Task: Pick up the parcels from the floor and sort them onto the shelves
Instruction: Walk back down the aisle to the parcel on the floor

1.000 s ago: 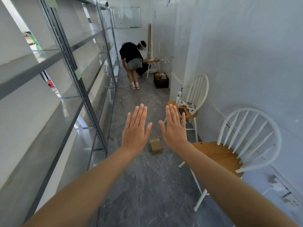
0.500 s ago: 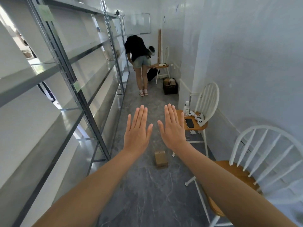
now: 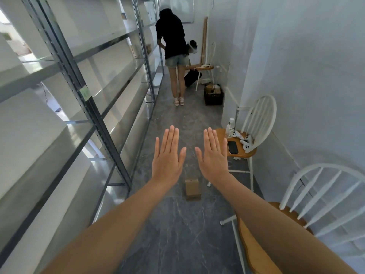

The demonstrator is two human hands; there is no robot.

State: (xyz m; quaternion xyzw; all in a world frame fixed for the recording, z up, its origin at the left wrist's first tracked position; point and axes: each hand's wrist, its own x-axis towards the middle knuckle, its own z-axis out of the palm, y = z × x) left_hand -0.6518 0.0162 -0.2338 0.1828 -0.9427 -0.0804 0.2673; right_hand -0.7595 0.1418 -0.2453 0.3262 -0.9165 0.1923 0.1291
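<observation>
While both bare arms stretched out over the floor (image 3: pixel 177 234), the left hand (image 3: pixel 167 159) and the right hand (image 3: pixel 214 158) were spread flat, palms down. The fingers were straight and the thumbs angled toward each other without touching. Neither hand held anything.

Just beside the right forearm stood a white spindle-back chair (image 3: pixel 296 214) with a wooden seat. Below the gap between the two wrists, a small brown cardboard parcel (image 3: pixel 192 187) lay on the floor, apart from both hands and untouched. To the left of the left hand ran the metal shelves (image 3: pixel 94 107), their near bays bare as far as could be seen.

The step in hand appeared to be the reach for that parcel. It would probably go best with a crouch, so that the hands came down on either side of the box and closed on its long faces. The right elbow would need to keep off the chair.

Beyond the right hand a second chair (image 3: pixel 262 119) carried a phone (image 3: pixel 232 147), white controllers (image 3: pixel 245 142) and a bottle (image 3: pixel 231 124). Farther off on that side sat a black crate (image 3: pixel 213 94) holding what looked like more brown boxes. Past the left hand, at the far end of the aisle, another person (image 3: pixel 173 46) stood facing the shelves.
</observation>
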